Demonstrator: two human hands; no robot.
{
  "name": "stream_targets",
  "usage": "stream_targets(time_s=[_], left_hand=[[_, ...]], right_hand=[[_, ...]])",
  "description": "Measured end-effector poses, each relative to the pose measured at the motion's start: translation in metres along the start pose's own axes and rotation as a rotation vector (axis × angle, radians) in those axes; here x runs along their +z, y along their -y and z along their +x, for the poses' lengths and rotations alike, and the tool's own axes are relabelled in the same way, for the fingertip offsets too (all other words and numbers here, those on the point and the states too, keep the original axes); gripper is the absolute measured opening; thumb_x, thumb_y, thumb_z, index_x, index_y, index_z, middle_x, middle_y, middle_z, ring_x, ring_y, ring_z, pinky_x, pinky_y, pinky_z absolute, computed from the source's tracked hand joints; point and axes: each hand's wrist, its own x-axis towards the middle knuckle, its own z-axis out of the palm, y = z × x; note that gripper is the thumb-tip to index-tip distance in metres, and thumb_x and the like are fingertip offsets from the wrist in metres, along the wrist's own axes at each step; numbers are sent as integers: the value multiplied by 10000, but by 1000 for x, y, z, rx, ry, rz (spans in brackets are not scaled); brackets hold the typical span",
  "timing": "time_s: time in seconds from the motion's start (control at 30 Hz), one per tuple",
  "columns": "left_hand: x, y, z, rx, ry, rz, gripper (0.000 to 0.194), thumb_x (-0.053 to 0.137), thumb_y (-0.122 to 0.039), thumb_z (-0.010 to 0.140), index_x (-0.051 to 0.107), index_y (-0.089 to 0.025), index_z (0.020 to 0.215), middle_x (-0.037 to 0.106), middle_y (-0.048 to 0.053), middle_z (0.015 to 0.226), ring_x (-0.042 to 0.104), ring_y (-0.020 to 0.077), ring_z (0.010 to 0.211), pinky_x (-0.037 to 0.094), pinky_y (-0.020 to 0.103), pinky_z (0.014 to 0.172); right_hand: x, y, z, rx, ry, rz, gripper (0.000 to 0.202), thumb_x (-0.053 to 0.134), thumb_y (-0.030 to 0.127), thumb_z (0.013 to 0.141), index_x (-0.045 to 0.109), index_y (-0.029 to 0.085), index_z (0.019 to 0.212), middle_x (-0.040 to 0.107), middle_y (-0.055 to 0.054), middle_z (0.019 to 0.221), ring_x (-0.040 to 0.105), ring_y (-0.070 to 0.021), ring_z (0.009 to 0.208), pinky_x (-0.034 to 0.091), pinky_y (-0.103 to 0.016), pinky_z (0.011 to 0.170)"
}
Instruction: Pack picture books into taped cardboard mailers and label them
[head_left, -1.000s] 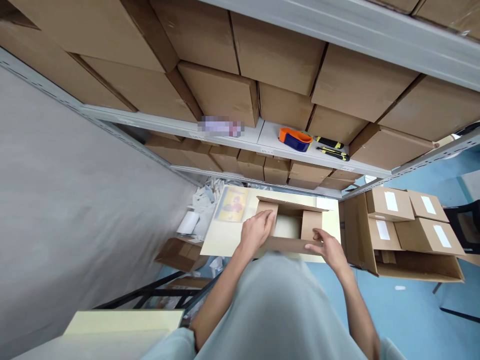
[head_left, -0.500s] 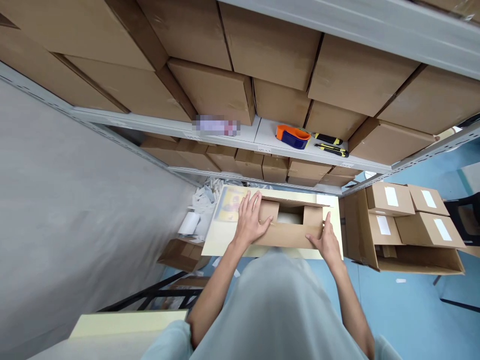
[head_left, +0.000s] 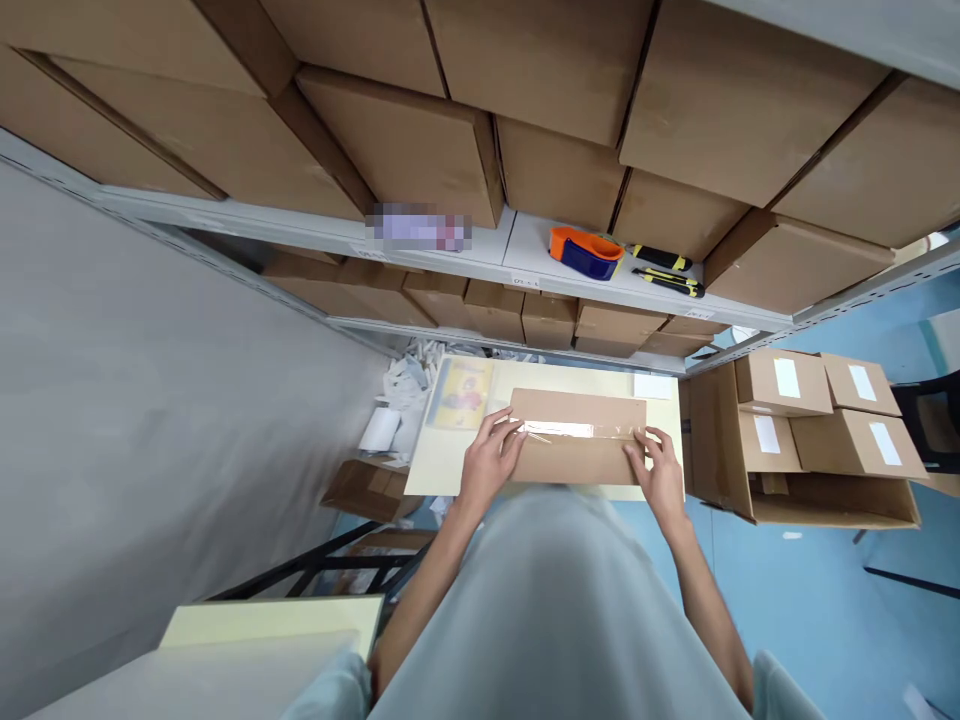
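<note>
A long cardboard box (head_left: 577,465) lies on the pale yellow table in front of me, its two top flaps folded down to meet along the middle. Clear shiny packing tape (head_left: 559,430) runs along the seam between them. My left hand (head_left: 487,462) holds the box's left end, with thumb and fingertips near the end of the tape. At the opposite end, my right hand (head_left: 660,472) has its thumb and bent fingers on the edge by the seam. The inside of the box is hidden.
A yellow picture sheet (head_left: 459,393) lies at the left of the table (head_left: 431,470). On the shelf (head_left: 491,238) above are an orange and blue tape dispenser (head_left: 586,252) and cutter knives (head_left: 667,282). A large open carton (head_left: 716,440) with several labelled boxes stands right.
The box's flaps have come down over its opening, and the taped seam now shows on top. Both hands remain at its ends. My view has shifted slightly.
</note>
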Motion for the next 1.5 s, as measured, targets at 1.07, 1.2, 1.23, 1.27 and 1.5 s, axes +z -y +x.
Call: stream_targets(time_s=[1.07,1.2,1.23,1.27,1.5], left_hand=[[0,8,57,-353,297,-46,265,830,-320,739,755,-210,967,630,62,1156,688,225,977,575,383,977],[3,8,55,-358,299,-28,260,830,-322,744,747,-212,964,630,58,1134,679,226,967,574,392,976],[5,6,55,-357,287,-8,251,826,-305,746,745,-213,966,630,57,1129,674,226,956,573,395,976],[7,4,54,-355,270,16,244,821,-284,747,744,-214,968,629,58,1123,669,226,943,572,397,974],[12,3,52,-357,238,43,264,823,-257,731,747,-206,978,622,57,1094,649,223,910,557,390,961]], right_hand=[[-29,12,87,315,465,-168,119,743,304,872,661,229,914,646,-17,1057,633,-173,870,502,-288,835],[-30,16,91,326,493,-222,107,731,279,860,647,227,901,661,-14,1046,636,-176,881,502,-285,826],[-27,20,91,340,485,-274,92,723,256,861,651,227,911,659,-25,1076,641,-181,883,503,-293,828],[-25,25,91,356,477,-327,83,710,235,866,656,227,928,653,-39,1111,648,-189,887,506,-304,831],[-23,36,87,336,509,-414,105,639,204,955,677,209,1053,621,-100,1222,703,-244,960,529,-355,886]])
